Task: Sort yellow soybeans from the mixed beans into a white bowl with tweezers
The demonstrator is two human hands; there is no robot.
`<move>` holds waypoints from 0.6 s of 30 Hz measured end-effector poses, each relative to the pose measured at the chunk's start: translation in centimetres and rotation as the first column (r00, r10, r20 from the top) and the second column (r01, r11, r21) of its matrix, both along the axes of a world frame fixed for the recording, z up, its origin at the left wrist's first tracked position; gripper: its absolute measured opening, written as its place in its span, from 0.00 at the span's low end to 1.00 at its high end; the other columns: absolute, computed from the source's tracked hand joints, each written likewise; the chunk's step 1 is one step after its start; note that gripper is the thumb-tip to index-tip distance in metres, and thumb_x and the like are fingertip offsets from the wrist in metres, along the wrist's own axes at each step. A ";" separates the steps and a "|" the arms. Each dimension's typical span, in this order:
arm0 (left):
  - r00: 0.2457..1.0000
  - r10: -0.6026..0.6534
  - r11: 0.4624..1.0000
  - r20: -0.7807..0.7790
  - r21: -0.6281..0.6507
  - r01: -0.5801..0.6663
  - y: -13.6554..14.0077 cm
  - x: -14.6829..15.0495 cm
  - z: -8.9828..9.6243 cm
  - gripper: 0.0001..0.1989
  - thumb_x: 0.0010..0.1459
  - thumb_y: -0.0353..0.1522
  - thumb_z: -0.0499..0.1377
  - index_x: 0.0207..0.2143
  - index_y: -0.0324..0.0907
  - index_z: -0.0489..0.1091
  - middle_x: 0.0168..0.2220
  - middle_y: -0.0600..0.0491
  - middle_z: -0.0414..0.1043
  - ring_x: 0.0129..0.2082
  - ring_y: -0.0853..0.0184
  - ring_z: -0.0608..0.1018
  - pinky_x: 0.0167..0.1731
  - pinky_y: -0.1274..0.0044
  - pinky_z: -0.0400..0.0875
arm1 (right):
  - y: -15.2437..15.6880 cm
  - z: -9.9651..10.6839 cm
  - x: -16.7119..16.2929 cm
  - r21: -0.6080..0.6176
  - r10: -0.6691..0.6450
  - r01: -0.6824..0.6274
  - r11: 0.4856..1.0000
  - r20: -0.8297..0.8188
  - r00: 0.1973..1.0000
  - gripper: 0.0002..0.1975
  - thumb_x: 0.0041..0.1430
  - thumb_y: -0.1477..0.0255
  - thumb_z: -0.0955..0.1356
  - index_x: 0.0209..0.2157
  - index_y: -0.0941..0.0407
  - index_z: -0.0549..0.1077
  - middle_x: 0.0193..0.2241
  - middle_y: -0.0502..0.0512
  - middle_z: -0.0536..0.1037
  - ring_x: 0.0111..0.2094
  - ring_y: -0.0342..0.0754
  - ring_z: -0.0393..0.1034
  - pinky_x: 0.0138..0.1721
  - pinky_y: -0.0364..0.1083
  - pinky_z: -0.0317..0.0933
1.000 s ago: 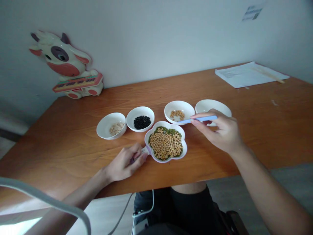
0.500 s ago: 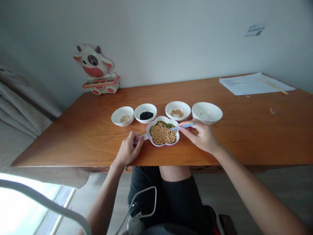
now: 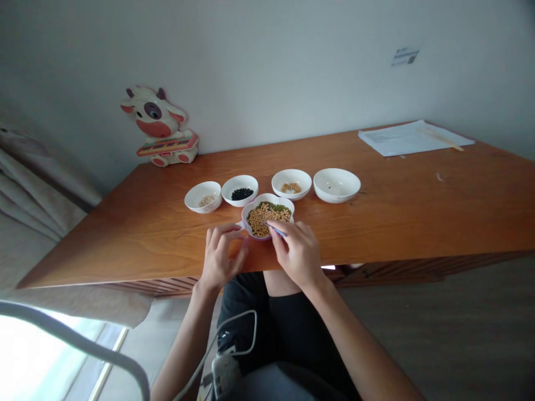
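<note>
A white flower-shaped dish (image 3: 243, 218) with a lilac edge and a short handle stands near the table's front. Tan round beans (image 3: 261, 214) fill most of it, and green beans (image 3: 276, 207) show along its far side. My right hand (image 3: 298, 253) pinches a slim blue tool (image 3: 278, 230), which looks like tweezers, its tip among the tan beans at the near side. By the handle, my left hand (image 3: 219, 253) is curved with thumb and fingers apart; whether a fingertip touches the handle is hard to tell.
Behind the dish stand white bowls: one with pale bits (image 3: 203, 197), one with black beans (image 3: 241, 194), one with tan beans (image 3: 291, 188), and one with a dark speck (image 3: 336, 185). A cow toy (image 3: 163, 128) and papers (image 3: 413, 138) lie farther back. A cable (image 3: 256, 328) crosses my lap.
My left hand has loosened from the dish's handle. My right hand has moved left and nearer with the blue tool, to the dish's near side. The view has shifted slightly.
</note>
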State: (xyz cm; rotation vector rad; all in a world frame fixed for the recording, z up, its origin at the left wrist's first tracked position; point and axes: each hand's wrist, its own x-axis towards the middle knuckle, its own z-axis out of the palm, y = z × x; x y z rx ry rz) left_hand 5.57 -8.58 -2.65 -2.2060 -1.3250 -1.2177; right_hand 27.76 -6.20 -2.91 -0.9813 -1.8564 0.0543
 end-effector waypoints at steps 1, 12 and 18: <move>0.999 -0.011 0.999 -0.033 0.052 0.013 -0.2 0.3 0.0 0.08 0.64 0.28 0.64 0.45 0.44 0.71 0.45 0.47 0.79 0.44 0.61 0.79 0.46 0.67 0.72 | -0.4 -0.3 -0.6 0.010 -0.001 0.001 1.000 0.024 1.000 0.14 0.71 0.74 0.66 0.55 0.54 0.77 0.47 0.56 0.85 0.43 0.51 0.75 0.46 0.51 0.66; 0.976 -0.193 0.966 -0.098 0.153 0.207 -0.5 2.1 0.0 0.14 0.64 0.27 0.66 0.51 0.47 0.75 0.40 0.51 0.81 0.37 0.66 0.80 0.41 0.72 0.76 | -1.2 -2.0 -2.2 0.035 0.046 -0.054 0.998 0.197 0.979 0.18 0.71 0.76 0.64 0.59 0.55 0.74 0.54 0.60 0.80 0.45 0.54 0.70 0.46 0.55 0.67; 0.971 -0.221 0.961 -0.096 0.150 0.233 -0.4 1.9 0.0 0.12 0.64 0.24 0.66 0.48 0.47 0.78 0.40 0.52 0.80 0.36 0.68 0.79 0.40 0.74 0.76 | -1.0 -2.1 -2.6 0.063 0.042 -0.052 0.997 0.148 0.988 0.19 0.70 0.78 0.63 0.59 0.54 0.74 0.54 0.61 0.78 0.49 0.54 0.71 0.51 0.55 0.69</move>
